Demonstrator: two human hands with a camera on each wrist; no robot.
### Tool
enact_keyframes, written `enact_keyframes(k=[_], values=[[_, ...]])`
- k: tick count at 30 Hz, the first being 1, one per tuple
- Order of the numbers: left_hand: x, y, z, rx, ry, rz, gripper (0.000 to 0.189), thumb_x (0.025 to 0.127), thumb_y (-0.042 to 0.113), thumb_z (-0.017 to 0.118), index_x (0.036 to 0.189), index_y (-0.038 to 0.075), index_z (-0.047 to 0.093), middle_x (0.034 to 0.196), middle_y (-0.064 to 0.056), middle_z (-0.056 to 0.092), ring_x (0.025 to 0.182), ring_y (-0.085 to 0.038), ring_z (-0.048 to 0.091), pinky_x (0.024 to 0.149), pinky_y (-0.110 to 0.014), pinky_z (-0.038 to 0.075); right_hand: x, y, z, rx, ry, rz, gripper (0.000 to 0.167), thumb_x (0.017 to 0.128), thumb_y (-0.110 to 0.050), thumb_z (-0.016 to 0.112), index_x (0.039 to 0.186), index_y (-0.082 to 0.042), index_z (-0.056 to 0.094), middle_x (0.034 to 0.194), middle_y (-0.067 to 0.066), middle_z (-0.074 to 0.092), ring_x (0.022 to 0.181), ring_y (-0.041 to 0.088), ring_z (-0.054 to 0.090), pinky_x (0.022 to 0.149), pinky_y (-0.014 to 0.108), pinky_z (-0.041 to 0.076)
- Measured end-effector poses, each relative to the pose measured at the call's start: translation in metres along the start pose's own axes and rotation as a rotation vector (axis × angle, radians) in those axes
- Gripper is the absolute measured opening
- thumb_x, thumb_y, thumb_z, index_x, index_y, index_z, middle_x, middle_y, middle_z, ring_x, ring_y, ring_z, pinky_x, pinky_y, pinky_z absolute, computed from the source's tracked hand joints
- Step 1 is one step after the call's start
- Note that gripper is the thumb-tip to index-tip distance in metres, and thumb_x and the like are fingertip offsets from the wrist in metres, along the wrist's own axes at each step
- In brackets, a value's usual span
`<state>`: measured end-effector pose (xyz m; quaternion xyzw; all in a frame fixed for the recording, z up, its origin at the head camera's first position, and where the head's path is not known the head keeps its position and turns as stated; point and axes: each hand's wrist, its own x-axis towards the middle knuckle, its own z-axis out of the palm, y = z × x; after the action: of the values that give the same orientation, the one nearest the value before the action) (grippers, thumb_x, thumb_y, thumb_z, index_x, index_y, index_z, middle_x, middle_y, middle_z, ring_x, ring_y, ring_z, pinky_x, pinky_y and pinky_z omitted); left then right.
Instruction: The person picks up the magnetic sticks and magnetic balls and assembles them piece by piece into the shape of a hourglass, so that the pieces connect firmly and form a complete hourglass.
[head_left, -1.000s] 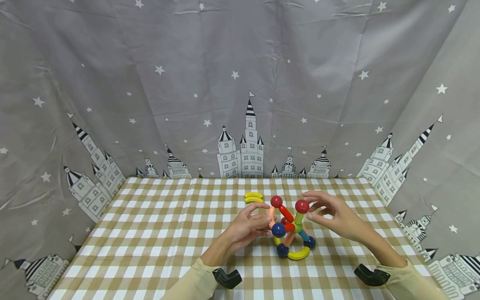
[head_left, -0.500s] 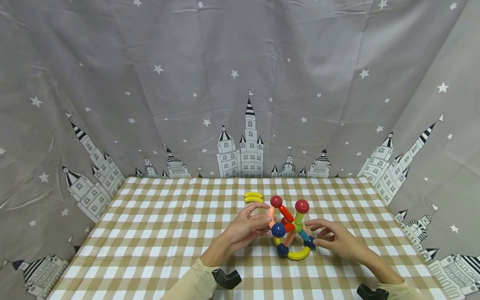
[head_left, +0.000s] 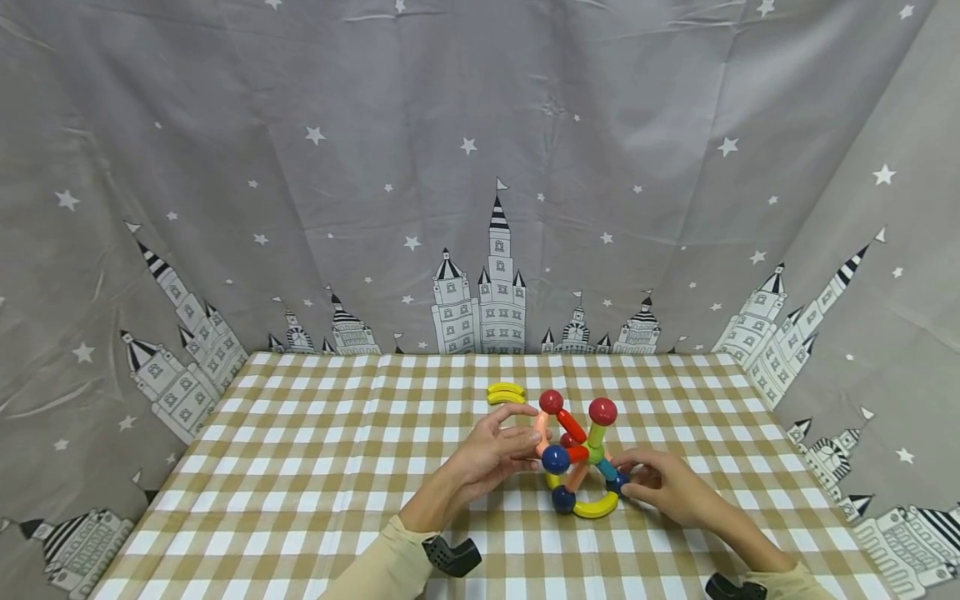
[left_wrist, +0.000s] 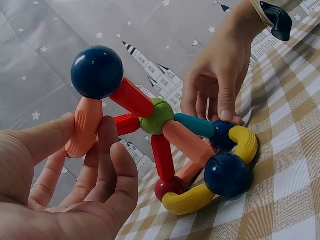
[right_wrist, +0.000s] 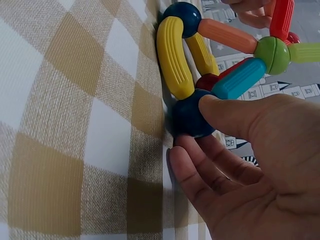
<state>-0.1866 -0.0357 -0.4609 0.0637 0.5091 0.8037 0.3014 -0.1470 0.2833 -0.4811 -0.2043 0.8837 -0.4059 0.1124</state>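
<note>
A construction of magnetic rods and balls stands on the table, joined at a green ball (head_left: 594, 455). Curved yellow rods (right_wrist: 174, 57) run between balls at its base. My left hand (head_left: 491, 454) pinches the upright salmon rod (left_wrist: 86, 127) at the left, just under a raised dark blue ball (left_wrist: 97, 72). At the lower right, my right hand (head_left: 667, 485) grips another dark blue ball (right_wrist: 192, 115) between thumb and fingers, where a teal rod (right_wrist: 241, 79) meets it. Two red balls top the construction, one on a lime rod (head_left: 596, 436).
Two curved yellow rods (head_left: 506, 392) lie side by side behind the construction. A brown-and-white checked cloth (head_left: 322, 467) covers the table. Behind its far edge hangs a grey curtain (head_left: 360, 208) printed with castles and stars.
My right hand has come down from beside the upper red ball to the dark blue ball at the base and now grips it. The left hand keeps its hold on the salmon rod.
</note>
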Motion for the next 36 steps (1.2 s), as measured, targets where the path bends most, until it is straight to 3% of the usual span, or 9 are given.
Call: enact_keyframes(k=[6, 12, 19, 27, 36], values=[[-0.002, 0.001, -0.004, 0.002, 0.0, 0.011, 0.045, 0.098, 0.004, 0.067, 0.139, 0.006, 0.049, 0.12, -0.02, 0.071, 0.089, -0.023, 0.07, 0.083, -0.037, 0.057, 0.001, -0.001, 0.005, -0.013, 0.028, -0.026, 0.027, 0.094, -0.014, 0.075, 0.121, -0.01, 0.071, 0.113, 0.007, 0.071, 0.092, 0.013, 0.068, 0.079, 0.027, 0.056], [-0.01, 0.004, -0.016, 0.022, 0.01, 0.031, 0.041, 0.099, 0.006, 0.067, 0.137, 0.008, 0.051, 0.111, -0.011, 0.072, 0.087, -0.021, 0.068, 0.085, -0.037, 0.056, 0.01, -0.008, 0.014, -0.011, 0.026, 0.009, 0.027, 0.094, -0.016, 0.076, 0.12, -0.011, 0.071, 0.111, 0.004, 0.069, 0.092, 0.013, 0.067, 0.078, 0.026, 0.055], [-0.024, 0.01, -0.036, 0.024, 0.036, 0.03, 0.047, 0.1, 0.007, 0.065, 0.143, 0.007, 0.046, 0.121, -0.017, 0.071, 0.091, -0.02, 0.069, 0.086, -0.036, 0.056, 0.025, -0.019, 0.028, 0.009, 0.008, -0.004, 0.025, 0.094, -0.015, 0.076, 0.119, -0.011, 0.072, 0.108, 0.002, 0.069, 0.089, 0.013, 0.066, 0.078, 0.026, 0.055], [-0.043, 0.018, -0.057, 0.012, 0.067, 0.045, 0.042, 0.101, 0.007, 0.064, 0.14, 0.007, 0.047, 0.127, -0.021, 0.068, 0.098, -0.022, 0.069, 0.086, -0.036, 0.057, 0.043, -0.03, 0.047, 0.031, -0.019, -0.045, 0.024, 0.095, -0.014, 0.075, 0.119, -0.011, 0.071, 0.107, 0.0, 0.07, 0.089, 0.013, 0.066, 0.077, 0.026, 0.054], [-0.058, 0.02, -0.075, 0.021, 0.105, 0.077, 0.036, 0.103, 0.008, 0.062, 0.137, 0.009, 0.051, 0.119, -0.015, 0.07, 0.099, -0.021, 0.069, 0.088, -0.037, 0.056, 0.057, -0.044, 0.061, 0.034, -0.036, -0.056, 0.025, 0.094, -0.017, 0.076, 0.119, -0.015, 0.073, 0.108, -0.003, 0.071, 0.092, 0.014, 0.066, 0.079, 0.028, 0.055]])
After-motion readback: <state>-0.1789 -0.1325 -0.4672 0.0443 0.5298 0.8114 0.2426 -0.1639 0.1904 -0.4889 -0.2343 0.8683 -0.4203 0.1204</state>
